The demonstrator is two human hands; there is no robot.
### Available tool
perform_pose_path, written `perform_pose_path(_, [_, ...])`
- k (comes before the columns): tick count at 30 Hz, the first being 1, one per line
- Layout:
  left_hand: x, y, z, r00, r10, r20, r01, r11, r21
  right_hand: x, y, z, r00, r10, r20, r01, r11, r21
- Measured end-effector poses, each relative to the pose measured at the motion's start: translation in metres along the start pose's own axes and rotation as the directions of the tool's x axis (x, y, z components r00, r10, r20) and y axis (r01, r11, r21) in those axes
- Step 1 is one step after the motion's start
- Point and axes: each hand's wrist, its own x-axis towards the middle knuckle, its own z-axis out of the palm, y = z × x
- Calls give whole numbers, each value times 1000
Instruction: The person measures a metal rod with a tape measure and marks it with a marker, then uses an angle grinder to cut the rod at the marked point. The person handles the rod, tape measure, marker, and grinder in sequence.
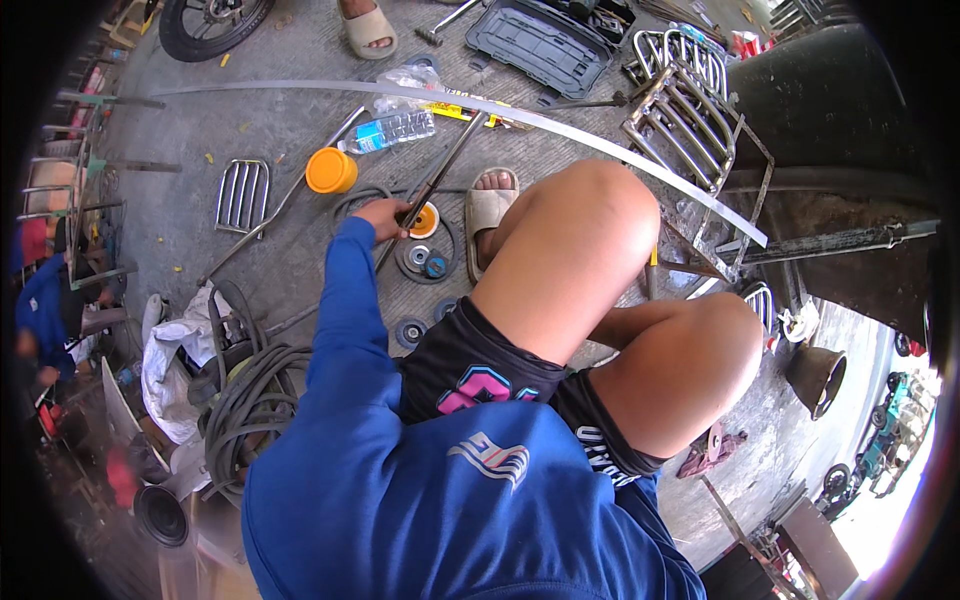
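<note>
My left hand is closed around a thin metal tube slanting up and away from the floor. Right beside its fingers lies an orange-centred disc, with a grey disc and a blue round piece just nearer to me. A long flat metal strip runs across the far side, near the tube's far end. To the left of the hand stands a round orange tub. My right hand is out of sight.
A water bottle lies beyond the hand. An open tool case and a hammer are farther off. Welded metal racks stand at the right. Coiled hose lies at the left. Another person's sandalled foot is at the top.
</note>
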Motion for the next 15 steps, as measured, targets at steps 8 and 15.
perform_pose_path(8, [-101, 107, -143, 877, 358, -322, -452, 841, -297, 12, -5, -10, 999, -52, -1, 51, 974, 222])
perform_pose_path(15, [-128, 242, -206, 361, 522, -773, -882, 461, -100, -3, -63, -41, 930, -334, -154, 368, 848, 381])
